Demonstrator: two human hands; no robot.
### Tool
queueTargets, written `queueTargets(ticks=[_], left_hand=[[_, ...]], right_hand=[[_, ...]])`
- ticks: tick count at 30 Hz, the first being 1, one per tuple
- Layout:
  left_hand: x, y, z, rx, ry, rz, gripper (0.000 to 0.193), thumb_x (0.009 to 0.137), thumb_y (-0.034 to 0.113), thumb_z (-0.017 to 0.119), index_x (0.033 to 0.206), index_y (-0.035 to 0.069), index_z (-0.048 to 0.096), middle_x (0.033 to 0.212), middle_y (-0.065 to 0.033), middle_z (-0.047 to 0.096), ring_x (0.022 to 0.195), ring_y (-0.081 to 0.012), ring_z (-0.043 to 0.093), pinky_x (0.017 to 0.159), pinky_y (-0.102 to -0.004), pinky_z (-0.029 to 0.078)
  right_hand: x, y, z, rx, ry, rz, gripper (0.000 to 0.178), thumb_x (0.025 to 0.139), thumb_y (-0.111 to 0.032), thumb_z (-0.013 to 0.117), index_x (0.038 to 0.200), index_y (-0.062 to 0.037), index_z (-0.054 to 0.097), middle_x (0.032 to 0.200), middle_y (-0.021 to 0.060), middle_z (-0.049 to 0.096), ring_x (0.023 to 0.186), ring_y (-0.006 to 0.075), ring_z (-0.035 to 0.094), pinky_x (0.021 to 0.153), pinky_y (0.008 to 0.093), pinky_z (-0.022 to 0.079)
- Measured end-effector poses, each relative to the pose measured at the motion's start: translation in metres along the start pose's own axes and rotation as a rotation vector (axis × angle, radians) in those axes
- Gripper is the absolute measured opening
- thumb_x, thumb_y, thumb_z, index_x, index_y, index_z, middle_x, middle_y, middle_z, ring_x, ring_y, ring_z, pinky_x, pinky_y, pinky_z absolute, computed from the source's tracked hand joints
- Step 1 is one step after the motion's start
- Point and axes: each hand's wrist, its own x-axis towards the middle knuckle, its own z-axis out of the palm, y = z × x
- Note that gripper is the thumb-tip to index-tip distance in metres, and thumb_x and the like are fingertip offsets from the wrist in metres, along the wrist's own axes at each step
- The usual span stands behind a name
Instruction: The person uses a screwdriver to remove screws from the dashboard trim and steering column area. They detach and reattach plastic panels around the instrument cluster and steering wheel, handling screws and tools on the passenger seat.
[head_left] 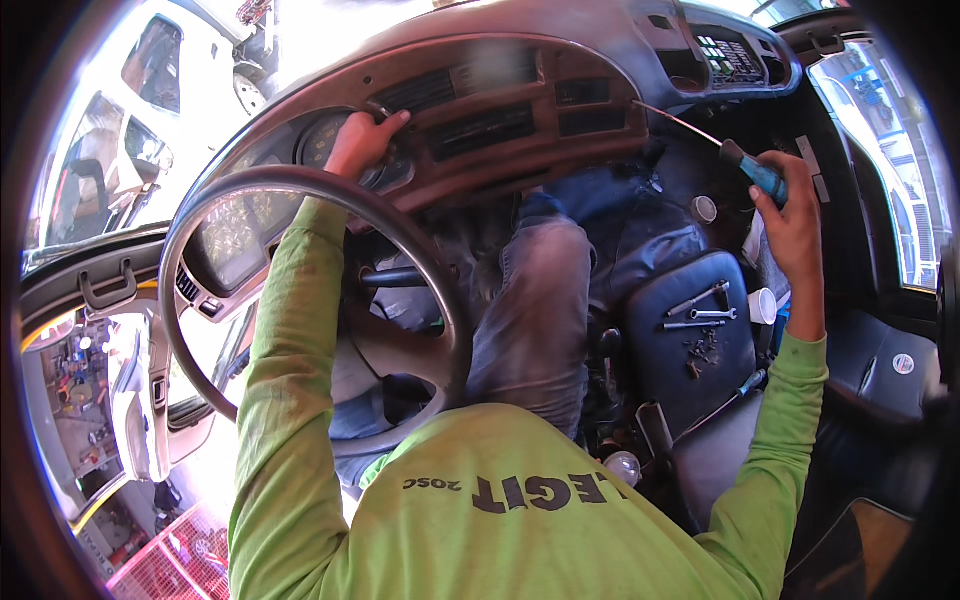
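My right hand (pixel 795 205) is closed round the teal and black handle of a long screwdriver (pixel 762 172). Its thin shaft runs left, and the tip meets the right end of the brown dashboard trim panel (pixel 590 145). Over the steering wheel (pixel 455 300) reaches my left arm. My left hand (pixel 362 143) grips that panel at the edge of the instrument cluster opening, thumb stretched to the right; its other fingers are partly hidden. Dark air vents (pixel 485 132) sit in the panel right of this hand.
A black seat pad (pixel 690 355) carries wrenches (pixel 700 300) and a small heap of screws (pixel 702 352). Beside it stand a white cup (pixel 763 306) and another long screwdriver (pixel 750 383). A gear lever (pixel 608 350) rises by my right knee. The door at left hangs open.
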Motion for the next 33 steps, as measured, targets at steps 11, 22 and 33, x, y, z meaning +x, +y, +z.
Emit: queueTargets(ticks=[11,22,33], left_hand=[[-0.007,0.01,0.001,-0.04,-0.021,-0.024,0.054,0.097,0.046,0.073,0.089,-0.007,0.072,0.069,-0.0104,0.069,0.057,-0.02,0.069,0.052,-0.0342,0.053],[-0.007,0.013,0.0,-0.057,-0.048,-0.011,0.053,0.097,0.046,0.073,0.09,-0.007,0.072,0.068,-0.0106,0.068,0.055,-0.02,0.068,0.051,-0.0346,0.053],[-0.01,0.015,-0.001,-0.062,-0.07,-0.022,0.052,0.098,0.045,0.072,0.091,-0.006,0.072,0.068,-0.0101,0.068,0.054,-0.0195,0.068,0.051,-0.0334,0.052]], right_hand=[[-0.001,-0.002,-0.008,0.121,-0.183,0.406,0.03,0.102,-0.018,0.067,0.127,-0.0012,0.062,0.104,0.0134,0.066,0.083,0.0276,0.068,0.072,0.0372,0.052],[-0.004,0.032,-0.009,0.761,-0.28,0.975,0.042,0.099,-0.026,0.073,0.135,-0.0068,0.062,0.084,0.0073,0.065,0.054,0.0046,0.054,0.042,0.028,0.038],[0.022,0.031,-0.02,0.567,-0.408,0.885,0.045,0.088,-0.006,0.074,0.131,-0.0028,0.063,0.099,0.0138,0.062,0.093,0.0323,0.066,0.077,0.0413,0.052]])
